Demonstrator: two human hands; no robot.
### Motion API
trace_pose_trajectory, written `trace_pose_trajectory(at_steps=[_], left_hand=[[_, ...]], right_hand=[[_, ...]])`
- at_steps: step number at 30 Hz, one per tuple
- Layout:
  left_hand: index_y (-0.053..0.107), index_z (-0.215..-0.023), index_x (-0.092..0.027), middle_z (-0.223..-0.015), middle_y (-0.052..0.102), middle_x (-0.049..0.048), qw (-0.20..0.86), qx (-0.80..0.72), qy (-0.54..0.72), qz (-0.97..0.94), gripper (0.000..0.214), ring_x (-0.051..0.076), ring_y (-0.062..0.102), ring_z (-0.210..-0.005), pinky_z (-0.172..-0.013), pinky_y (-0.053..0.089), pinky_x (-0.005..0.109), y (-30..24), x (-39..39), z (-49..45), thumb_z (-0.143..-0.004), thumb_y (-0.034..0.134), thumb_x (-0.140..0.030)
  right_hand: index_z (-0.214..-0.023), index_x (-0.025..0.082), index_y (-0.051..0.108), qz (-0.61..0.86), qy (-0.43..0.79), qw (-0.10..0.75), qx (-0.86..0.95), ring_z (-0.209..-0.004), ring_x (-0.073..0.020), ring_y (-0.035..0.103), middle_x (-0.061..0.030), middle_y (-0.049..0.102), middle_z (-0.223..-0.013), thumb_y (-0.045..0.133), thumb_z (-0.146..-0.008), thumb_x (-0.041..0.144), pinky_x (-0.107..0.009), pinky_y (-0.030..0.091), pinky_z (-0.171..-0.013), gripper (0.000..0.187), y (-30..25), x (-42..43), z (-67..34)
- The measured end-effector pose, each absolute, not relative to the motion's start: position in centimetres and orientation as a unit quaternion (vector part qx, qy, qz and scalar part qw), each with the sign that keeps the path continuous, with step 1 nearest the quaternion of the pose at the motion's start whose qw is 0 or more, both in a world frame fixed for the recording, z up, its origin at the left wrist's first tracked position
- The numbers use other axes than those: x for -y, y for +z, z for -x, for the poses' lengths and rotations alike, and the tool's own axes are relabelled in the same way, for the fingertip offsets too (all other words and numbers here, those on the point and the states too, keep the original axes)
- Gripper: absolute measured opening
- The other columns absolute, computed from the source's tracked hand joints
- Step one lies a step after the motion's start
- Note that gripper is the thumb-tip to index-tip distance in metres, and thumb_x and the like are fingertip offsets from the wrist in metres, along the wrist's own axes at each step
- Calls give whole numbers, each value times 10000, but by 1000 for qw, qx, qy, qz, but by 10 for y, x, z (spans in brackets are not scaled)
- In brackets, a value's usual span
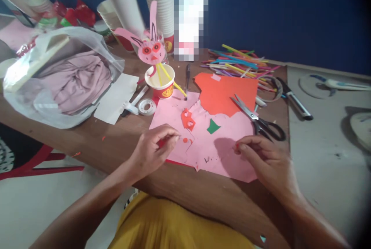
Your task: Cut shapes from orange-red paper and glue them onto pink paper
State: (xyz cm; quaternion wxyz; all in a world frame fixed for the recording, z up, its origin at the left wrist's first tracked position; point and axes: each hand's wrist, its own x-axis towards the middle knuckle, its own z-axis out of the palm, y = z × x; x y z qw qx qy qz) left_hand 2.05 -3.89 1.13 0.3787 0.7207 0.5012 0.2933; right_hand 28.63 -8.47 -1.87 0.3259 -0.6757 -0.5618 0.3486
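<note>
Your left hand [156,148] pinches a small red scrap [161,143] at the near left edge of the pink sheet [203,152]. Your right hand [261,158] rests curled on the sheet's near right part; you cannot tell whether it grips anything. Scissors [255,118] lie across its far right edge.

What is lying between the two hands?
Mostly bare pink paper, seen in the head view. A small orange dot lies near the left hand; the right hand is apart.
</note>
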Motion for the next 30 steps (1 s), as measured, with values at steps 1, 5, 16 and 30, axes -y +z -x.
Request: trace_pose_trajectory(at_steps=[1,5,16,30], left_hand=[[613,-806,-140,-759,632,10,356,-488,282,-746,98,81,561,-672,-634,429,178,10,35,-18,-801,517,-117],[621,-835,-146,-823,633,34,300,-452,214,-812,129,122,574,-791,-722,439,227,1,29,-19,-809,501,-107],[612,-931,-202,-897,591,30,262,-465,67,-843,151,144,572,-823,-708,437,235,-4,22,-29,-847,493,-242],[572,-730,-173,-757,580,17,340,-450,103,-819,104,118,543,-695,-618,428,212,1,19,-33,-756,490,-114]], right_hand=[[-863,220,614,670,335,326,576,-714,-159,633,-13,674,-779,561,-825,335,-251,480,-652,133,-21,85,-287],[-911,222,627,597,264,316,689,-788,-155,625,-17,676,-866,545,-841,231,-256,469,-695,108,-29,87,-283],[-935,166,624,507,155,314,788,-796,-181,630,-63,694,-872,533,-837,135,-329,459,-725,137,-36,88,-274],[-923,196,647,523,186,301,775,-798,-192,634,-61,697,-872,526,-841,180,-352,463,-749,146,-34,89,-271]])
